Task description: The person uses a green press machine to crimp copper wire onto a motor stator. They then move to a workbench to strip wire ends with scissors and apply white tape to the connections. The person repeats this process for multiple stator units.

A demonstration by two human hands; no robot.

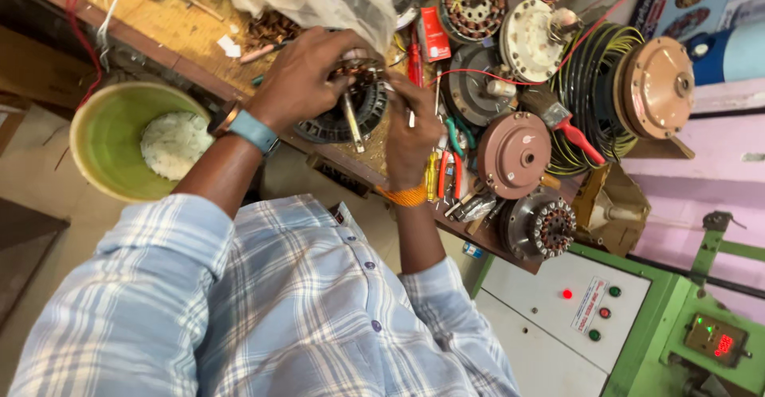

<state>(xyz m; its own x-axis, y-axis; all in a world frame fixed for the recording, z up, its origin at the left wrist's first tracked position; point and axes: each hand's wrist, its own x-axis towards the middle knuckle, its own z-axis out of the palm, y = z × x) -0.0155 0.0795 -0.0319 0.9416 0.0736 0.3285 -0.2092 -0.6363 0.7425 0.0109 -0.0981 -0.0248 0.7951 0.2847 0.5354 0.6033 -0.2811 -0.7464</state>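
Shirt (263, 309) nearest. Left hand (303, 78) grips stator (351, 106) at bench (183, 35) edge, fingers closed over its top; right hand (410, 130) pinches something thin beside it. Best keep stator steady, work coils gently. Rotors (514, 154) far right.

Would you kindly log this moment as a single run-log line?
left hand: grips top of black stator | right hand: at stator's side, holding thin tool | site: wooden bench | nearby: green bucket
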